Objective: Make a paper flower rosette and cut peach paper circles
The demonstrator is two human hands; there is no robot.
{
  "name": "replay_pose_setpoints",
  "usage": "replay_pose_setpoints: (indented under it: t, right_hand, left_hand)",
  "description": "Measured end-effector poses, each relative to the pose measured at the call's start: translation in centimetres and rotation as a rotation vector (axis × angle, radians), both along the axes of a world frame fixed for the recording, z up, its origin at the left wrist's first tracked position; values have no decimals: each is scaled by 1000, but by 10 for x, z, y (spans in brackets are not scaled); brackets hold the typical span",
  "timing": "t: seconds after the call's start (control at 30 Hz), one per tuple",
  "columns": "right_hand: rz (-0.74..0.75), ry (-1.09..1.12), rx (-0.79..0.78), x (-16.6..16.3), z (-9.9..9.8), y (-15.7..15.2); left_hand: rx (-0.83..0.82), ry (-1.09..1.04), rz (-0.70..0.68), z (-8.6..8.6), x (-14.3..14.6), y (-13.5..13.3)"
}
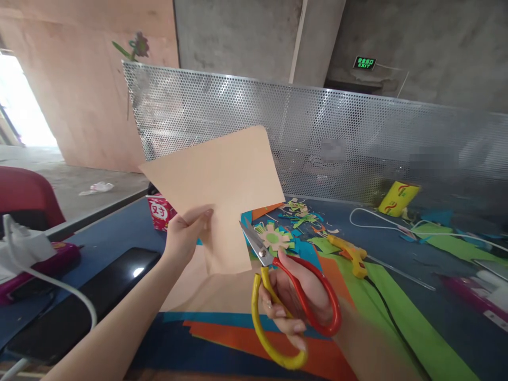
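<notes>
My left hand (pixel 186 235) holds up a tan sheet of paper (pixel 222 180) by its lower edge, thumb on the front. My right hand (pixel 291 299) grips scissors (pixel 278 286) with one red and one yellow handle loop. The blades point up and left, their tips touching the sheet's lower right edge. Both hands hover above the blue table (pixel 119 233), over coloured paper sheets in orange, blue and green (pixel 357 296).
A paper flower (pixel 273 236) and scraps lie behind the scissors. A yellow glue gun (pixel 351 254) with a black cord sits to the right. A black phone (pixel 79 301), white charger (pixel 24 246) and red cup (pixel 161 211) are on the left. A perforated metal screen (pixel 337 143) backs the table.
</notes>
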State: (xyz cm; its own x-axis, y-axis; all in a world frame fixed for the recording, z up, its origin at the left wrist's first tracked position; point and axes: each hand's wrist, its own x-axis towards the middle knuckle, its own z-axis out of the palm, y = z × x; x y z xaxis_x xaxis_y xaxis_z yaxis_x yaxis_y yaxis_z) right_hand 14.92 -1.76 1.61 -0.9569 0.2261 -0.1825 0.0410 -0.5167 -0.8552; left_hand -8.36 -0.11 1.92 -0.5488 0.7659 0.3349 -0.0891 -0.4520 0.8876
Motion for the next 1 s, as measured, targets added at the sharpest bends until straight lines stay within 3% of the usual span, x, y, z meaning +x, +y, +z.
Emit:
replay_pose_setpoints:
  t: [0.13,0.37,0.77,1.0]
  right_hand:
    - [1,59,-147,-1,-5,1]
    - [-27,60,-152,0,-7,0]
    - [22,77,-150,-3,-6,0]
    - [25,86,-145,-4,-7,0]
  left_hand:
    - [-4,-72,-58,5,2,-2]
    - [35,-185,-34,9,-2,-1]
    - [2,-88,-83,7,6,-4]
    - [-23,9,-13,5,5,-4]
